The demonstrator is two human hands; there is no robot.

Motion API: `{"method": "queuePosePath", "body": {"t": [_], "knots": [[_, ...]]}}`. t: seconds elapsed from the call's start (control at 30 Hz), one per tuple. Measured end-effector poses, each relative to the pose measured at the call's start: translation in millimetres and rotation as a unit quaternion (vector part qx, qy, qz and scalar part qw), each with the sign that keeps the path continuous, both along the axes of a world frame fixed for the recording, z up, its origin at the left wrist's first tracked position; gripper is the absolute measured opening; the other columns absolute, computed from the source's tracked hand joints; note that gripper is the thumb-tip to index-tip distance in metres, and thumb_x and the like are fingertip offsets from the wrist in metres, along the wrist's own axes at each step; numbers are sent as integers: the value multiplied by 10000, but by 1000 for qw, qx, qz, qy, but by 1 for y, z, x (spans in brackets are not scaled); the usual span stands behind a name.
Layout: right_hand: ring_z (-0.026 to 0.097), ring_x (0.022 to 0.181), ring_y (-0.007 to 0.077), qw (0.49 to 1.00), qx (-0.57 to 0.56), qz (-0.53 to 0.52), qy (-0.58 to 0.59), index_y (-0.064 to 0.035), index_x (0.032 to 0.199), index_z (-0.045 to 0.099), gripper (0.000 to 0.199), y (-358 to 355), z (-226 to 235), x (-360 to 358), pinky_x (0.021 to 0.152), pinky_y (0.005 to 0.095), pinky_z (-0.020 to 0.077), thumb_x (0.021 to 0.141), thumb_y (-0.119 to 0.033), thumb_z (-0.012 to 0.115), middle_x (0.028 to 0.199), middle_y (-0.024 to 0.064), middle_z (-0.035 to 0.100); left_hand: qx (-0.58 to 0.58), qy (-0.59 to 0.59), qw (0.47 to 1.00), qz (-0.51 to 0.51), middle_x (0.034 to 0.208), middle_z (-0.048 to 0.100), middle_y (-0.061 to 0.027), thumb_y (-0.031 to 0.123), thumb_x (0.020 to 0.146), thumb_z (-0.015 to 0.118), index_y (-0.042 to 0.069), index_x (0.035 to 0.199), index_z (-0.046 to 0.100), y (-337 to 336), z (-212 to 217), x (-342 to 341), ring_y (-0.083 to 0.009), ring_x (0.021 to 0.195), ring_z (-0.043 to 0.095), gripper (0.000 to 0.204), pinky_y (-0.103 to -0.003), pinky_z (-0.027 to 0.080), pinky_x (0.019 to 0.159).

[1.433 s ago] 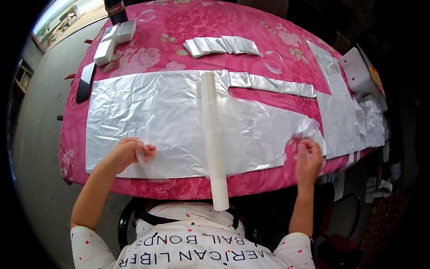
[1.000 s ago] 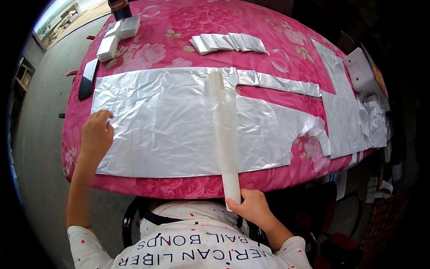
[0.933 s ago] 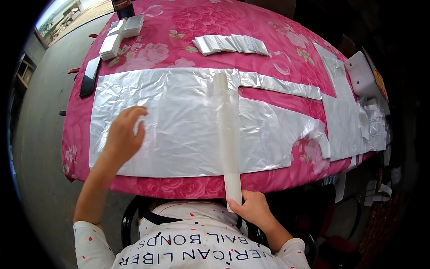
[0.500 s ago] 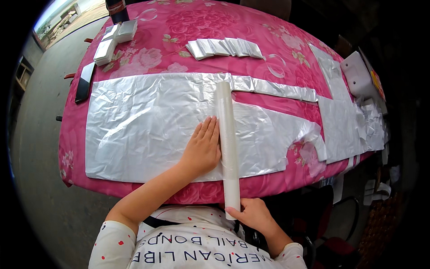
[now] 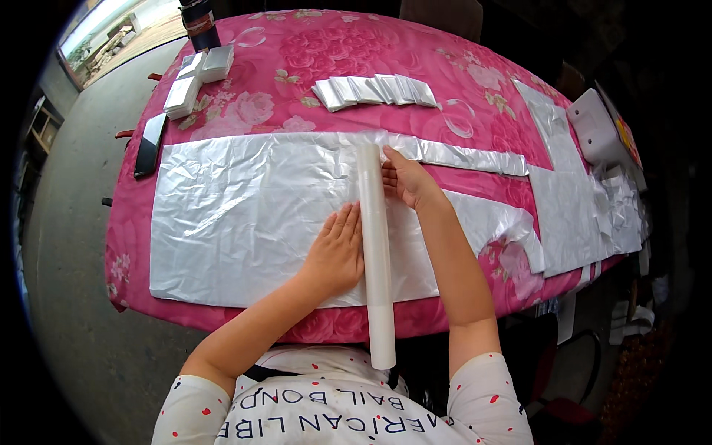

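Observation:
A long translucent white roll of plastic film lies across a large, creased silvery-white plastic sheet, its near end jutting past the table edge toward me. My left hand rests flat on the sheet, fingers stretched forward along the roll's left side. Near the roll's far end is my right hand, thumb raised and fingers slightly bent beside its right edge; whether they touch it is hard to tell. To the right of the roll, a narrow folded strip of the same plastic runs along the sheet's far side.
Small flat packets fan out at the back middle of the pink floral tablecloth. At the left lie stacked packets, a phone and a dark cylindrical container. More plastic sheeting and a white bin are on the right.
My right hand has let go of the roll's near end and moved forward to its far end. My left hand stays flat beside the roll.

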State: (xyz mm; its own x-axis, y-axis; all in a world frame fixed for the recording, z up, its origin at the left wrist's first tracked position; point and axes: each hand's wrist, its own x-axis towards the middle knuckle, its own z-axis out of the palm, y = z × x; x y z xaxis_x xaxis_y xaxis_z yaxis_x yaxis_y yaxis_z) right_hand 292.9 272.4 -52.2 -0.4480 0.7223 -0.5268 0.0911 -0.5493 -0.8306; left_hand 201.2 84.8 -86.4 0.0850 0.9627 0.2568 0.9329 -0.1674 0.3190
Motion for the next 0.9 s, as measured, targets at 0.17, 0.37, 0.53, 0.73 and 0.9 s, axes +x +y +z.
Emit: {"method": "queuePosePath", "body": {"t": [0.17,0.37,0.53,0.73,0.9], "knots": [[610,887,230,909,-95,-245,323,-4,1013,553,243,39,-33,7,782,367,500,904,-209,481,953,96,627,-5,5,1000,-4,1402,289,-237,227,785,397,-110,1303,332,-3,1,-3,-328,1330,243,621,-413,161,1100],[616,903,243,817,26,-313,483,-17,1023,569,276,135,-22,142,798,403,514,939,-187,369,977,109,638,0,-3,1000,-9,1406,282,-236,234,760,410,-112,1304,329,-2,0,-2,-323,1337,230,649,-410,149,1105],[570,1026,235,829,175,-321,424,-26,1082,558,276,121,66,151,889,378,459,943,-190,385,1073,104,618,-8,-4,1000,-7,1407,278,-240,239,761,406,-112,1312,317,-2,-2,-1,-328,1340,223,659,-411,136,1109],[467,1126,167,927,351,21,131,-20,1224,501,345,-29,96,-25,961,304,348,949,-213,426,1194,91,544,-15,3,1000,-2,1408,263,-258,226,789,402,-127,1304,314,-3,3,-2,-343,1337,226,631,-430,154,1100],[547,815,403,819,520,242,18,30,1043,583,279,-154,10,-168,746,443,431,860,-165,504,902,249,571,46,13,999,-6,1418,248,-248,260,822,402,-125,1317,289,2,-21,-4,-339,1344,211,637,-436,151,1100]]}}
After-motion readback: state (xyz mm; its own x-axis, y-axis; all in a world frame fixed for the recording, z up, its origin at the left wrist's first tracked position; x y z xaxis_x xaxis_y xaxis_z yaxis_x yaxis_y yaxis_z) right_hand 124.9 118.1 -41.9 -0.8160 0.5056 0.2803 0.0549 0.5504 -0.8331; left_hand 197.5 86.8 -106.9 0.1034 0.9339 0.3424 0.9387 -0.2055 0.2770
